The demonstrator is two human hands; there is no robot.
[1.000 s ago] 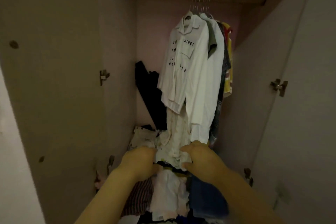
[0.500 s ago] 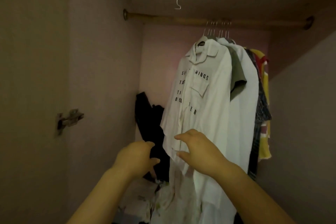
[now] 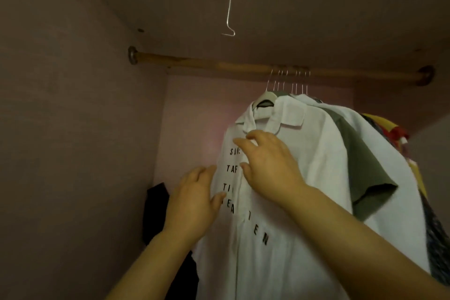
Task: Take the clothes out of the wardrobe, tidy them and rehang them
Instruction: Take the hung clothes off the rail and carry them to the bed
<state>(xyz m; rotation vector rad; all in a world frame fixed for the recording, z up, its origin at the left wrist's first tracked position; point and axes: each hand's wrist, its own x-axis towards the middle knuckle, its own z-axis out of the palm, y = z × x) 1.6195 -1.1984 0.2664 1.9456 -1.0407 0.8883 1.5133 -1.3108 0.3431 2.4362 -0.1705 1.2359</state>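
A white shirt with black lettering (image 3: 299, 168) hangs on a white hanger (image 3: 266, 97) from the wooden rail (image 3: 219, 65), at the front of several hung garments. My right hand (image 3: 267, 165) is raised in front of the shirt's chest just below the collar, fingers spread and loosely bent, touching the fabric. My left hand (image 3: 194, 200) lies flat against the shirt's left edge, lower down, fingers straight. Neither hand grips anything.
Behind the white shirt hang an olive green tee (image 3: 360, 165), another white garment and a yellow-red patterned one (image 3: 389, 131). A dark garment (image 3: 158, 214) hangs against the back wall at lower left. A bare wire hook (image 3: 230, 7) dangles from the ceiling. The wardrobe's left wall (image 3: 73, 129) is close.
My view tilted up from the pile of clothes on the wardrobe floor. Both hands let go of that pile and rose to the hanging white shirt, the right one reaching near its collar.
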